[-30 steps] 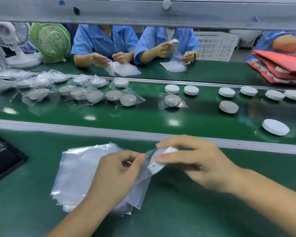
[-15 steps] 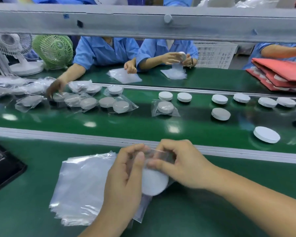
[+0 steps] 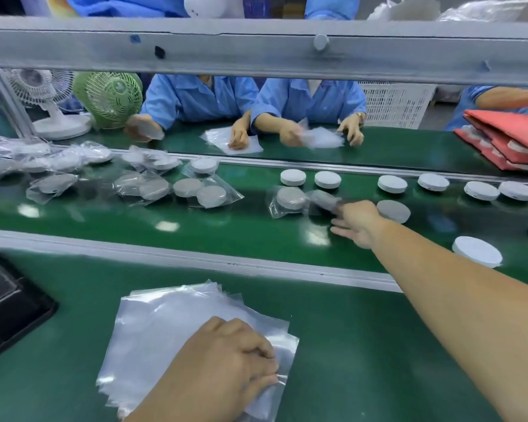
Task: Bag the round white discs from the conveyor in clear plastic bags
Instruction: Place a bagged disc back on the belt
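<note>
no readable text, no labels, no numbers anywhere

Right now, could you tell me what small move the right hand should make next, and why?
Probably shift the right hand right onto the bare white disc beside it: its fingers are spread, and the left hand pinches a clear bag.

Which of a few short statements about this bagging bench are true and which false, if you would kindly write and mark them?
1. The left hand touches the stack of clear bags. True.
2. The right hand lies on that same stack. False: it reaches out over the conveyor.
3. Every disc on the conveyor is bagged. False: several bare discs lie unbagged.
4. A green fan stands beside a white fan. True.
5. The folders at the far right are blue. False: the folders are red.
</note>
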The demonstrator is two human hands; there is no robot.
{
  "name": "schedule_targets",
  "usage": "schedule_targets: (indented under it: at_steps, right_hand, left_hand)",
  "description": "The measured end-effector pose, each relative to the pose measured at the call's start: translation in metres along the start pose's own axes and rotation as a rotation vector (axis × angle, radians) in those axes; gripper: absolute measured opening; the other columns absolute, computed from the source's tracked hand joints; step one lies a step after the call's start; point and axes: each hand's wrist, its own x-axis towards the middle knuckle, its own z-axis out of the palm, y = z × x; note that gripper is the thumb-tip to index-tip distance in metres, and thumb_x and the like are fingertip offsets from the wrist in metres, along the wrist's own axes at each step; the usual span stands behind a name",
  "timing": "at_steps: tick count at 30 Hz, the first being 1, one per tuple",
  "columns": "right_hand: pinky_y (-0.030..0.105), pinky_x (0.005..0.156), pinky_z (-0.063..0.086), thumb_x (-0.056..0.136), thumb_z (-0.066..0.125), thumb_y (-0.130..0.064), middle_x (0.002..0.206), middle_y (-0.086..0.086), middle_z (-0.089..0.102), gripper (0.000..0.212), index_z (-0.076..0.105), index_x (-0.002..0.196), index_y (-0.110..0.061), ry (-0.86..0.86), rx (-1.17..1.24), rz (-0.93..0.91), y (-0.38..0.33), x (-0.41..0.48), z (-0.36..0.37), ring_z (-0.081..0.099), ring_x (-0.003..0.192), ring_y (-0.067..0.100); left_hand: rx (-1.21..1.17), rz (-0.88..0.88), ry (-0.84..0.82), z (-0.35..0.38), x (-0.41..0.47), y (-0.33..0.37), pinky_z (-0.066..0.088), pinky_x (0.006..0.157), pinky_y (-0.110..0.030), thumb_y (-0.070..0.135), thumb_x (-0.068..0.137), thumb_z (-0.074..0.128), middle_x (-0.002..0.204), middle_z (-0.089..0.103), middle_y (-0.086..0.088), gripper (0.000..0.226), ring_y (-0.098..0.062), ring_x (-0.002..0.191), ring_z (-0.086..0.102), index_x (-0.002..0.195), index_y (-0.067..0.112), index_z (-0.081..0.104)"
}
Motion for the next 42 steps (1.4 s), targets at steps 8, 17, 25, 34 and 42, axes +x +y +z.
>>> schedule_targets:
  at_steps: [8,17,25,34,42]
  right_hand:
    - [0.062,0.112,0.025,0.092,0.032,-0.069,0.141,0.009,0.056,0.053,0.061,0.129,-0.045,0.621,-1.428,-0.316,0.024,-0.021,-0.115,0.040,0.137,0.036]
    - [0.045,0.088,0.049,0.083,0.042,-0.083,0.123,0.011,0.053,0.072,0.058,0.123,-0.026,0.382,-1.458,-0.240,0.039,-0.043,-0.195,0.057,0.109,0.036]
    - [0.018,0.079,0.050,0.092,0.046,-0.070,0.102,-0.032,0.067,0.034,0.056,0.118,-0.051,-0.238,-1.134,-1.094,0.040,-0.156,-0.077,0.061,0.088,0.002]
    - [0.038,0.085,0.057,0.089,0.082,-0.020,0.115,0.003,0.075,0.030,0.077,0.113,-0.003,-0.550,-0.729,-1.687,0.050,-0.197,-0.042,0.067,0.100,0.027]
    - [0.031,0.080,0.060,0.080,0.089,-0.025,0.103,-0.002,0.079,0.024,0.080,0.098,-0.013,-0.512,-0.432,-1.445,0.048,-0.194,-0.041,0.075,0.093,0.016]
  left_hand:
    - [-0.108,-0.178,0.142,0.005,0.002,0.010,0.042,0.081,-0.021,0.046,0.087,0.059,0.092,0.067,0.032,0.020,0.005,0.087,0.060,0.085,0.040,0.077]
    - [-0.245,-0.352,0.253,0.000,0.012,0.024,0.050,0.088,-0.021,0.050,0.090,0.058,0.105,0.060,0.046,0.017,0.014,0.102,0.056,0.093,0.047,0.074]
    - [-0.464,-0.523,0.377,-0.004,0.014,0.026,0.052,0.088,-0.025,0.036,0.089,0.070,0.096,0.068,0.037,0.012,0.007,0.101,0.064,0.087,0.047,0.074]
    - [-0.694,-0.607,0.340,-0.007,0.020,0.023,0.050,0.080,-0.022,0.034,0.090,0.068,0.091,0.074,0.026,0.014,0.002,0.093,0.068,0.088,0.044,0.078]
    - [-1.059,-0.508,0.264,-0.019,0.026,0.024,0.054,0.090,-0.030,0.054,0.078,0.071,0.103,0.077,0.011,0.028,-0.008,0.101,0.071,0.102,0.040,0.078]
